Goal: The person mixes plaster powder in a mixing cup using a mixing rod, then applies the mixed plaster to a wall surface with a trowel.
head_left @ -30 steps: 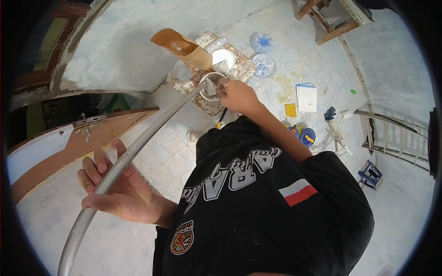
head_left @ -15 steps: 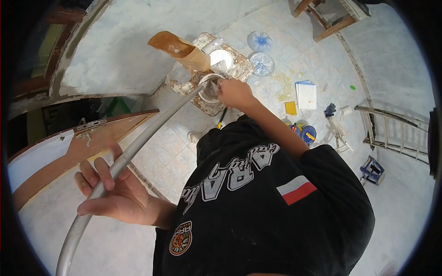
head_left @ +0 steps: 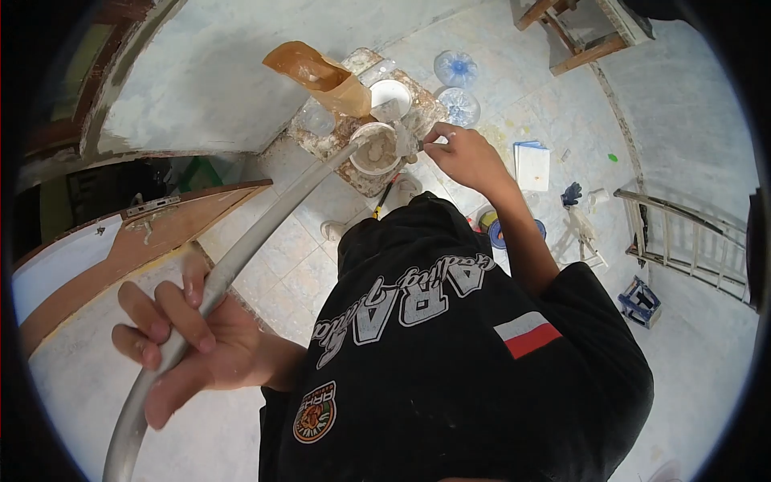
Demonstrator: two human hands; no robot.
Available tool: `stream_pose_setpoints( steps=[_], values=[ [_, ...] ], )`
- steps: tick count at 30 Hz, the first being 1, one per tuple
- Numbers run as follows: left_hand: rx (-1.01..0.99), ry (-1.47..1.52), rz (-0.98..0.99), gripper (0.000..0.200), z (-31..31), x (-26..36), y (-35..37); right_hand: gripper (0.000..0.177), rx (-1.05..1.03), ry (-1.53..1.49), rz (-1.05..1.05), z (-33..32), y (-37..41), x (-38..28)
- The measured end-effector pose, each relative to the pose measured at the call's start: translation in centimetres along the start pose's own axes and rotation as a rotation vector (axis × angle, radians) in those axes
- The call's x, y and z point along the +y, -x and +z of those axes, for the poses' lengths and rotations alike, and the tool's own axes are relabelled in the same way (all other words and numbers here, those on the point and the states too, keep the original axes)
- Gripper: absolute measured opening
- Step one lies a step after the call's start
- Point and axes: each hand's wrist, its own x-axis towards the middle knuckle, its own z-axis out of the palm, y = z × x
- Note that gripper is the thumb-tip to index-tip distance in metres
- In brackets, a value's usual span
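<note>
My left hand (head_left: 205, 337) is wrapped loosely around a long grey metal pole (head_left: 265, 221). The pole slants up towards a white bucket (head_left: 376, 170), its far end overlapping the rim; whether it touches cannot be told. Pale grey paste (head_left: 376, 151) lies in the bucket. My right hand (head_left: 466, 157) pinches a putty knife, just right of the bucket, its paste-smeared blade (head_left: 406, 140) beside the rim; its handle is hidden by my fingers. Behind the bucket, a round white container (head_left: 393, 95) and an open brown paper bag (head_left: 341, 90) stand on a paste-splattered board (head_left: 357, 181).
Two clear blue-tinted plastic pieces (head_left: 458, 87) lie behind the board. On the right are white sheets (head_left: 532, 167), a dark glove (head_left: 571, 194), a ladder (head_left: 683, 221) and a blue-white box (head_left: 640, 302). A wooden stool (head_left: 590, 52) stands at the back; a door panel (head_left: 152, 233) is left.
My right hand has drawn the putty knife out of the bucket, moving to the right. The paste inside now shows. My left hand still holds the pole, its fingers slightly shifted.
</note>
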Motion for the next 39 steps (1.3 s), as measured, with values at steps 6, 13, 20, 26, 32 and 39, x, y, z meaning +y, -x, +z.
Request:
stream_pose_setpoints(
  steps=[6,13,20,26,32,39],
  values=[
    [0.020,0.002,0.049,0.052,0.8,1.4,-1.3,0.032,-0.042,-0.237,-0.055,1.4,-1.2,1.0],
    [-0.015,0.129,0.001,0.050,-0.6,2.3,-2.7,0.032,-0.078,-0.184,0.008,1.7,-0.8,1.3],
    [-0.020,0.258,-0.024,0.048,-0.2,2.5,-2.2,0.029,-0.111,-0.032,0.002,5.0,-2.3,-1.0],
    [0.066,0.373,-0.022,0.045,-0.6,4.6,-2.1,0.028,-0.051,0.112,0.009,7.1,-2.1,-0.2],
    [0.107,0.283,0.064,0.045,-1.1,5.5,-1.2,0.028,-0.037,0.060,0.028,2.3,0.9,-2.4],
    [0.135,0.258,0.082,0.044,-1.4,5.4,-1.0,0.027,-0.086,-0.051,0.025,3.5,-1.2,-1.6]
  ],
)
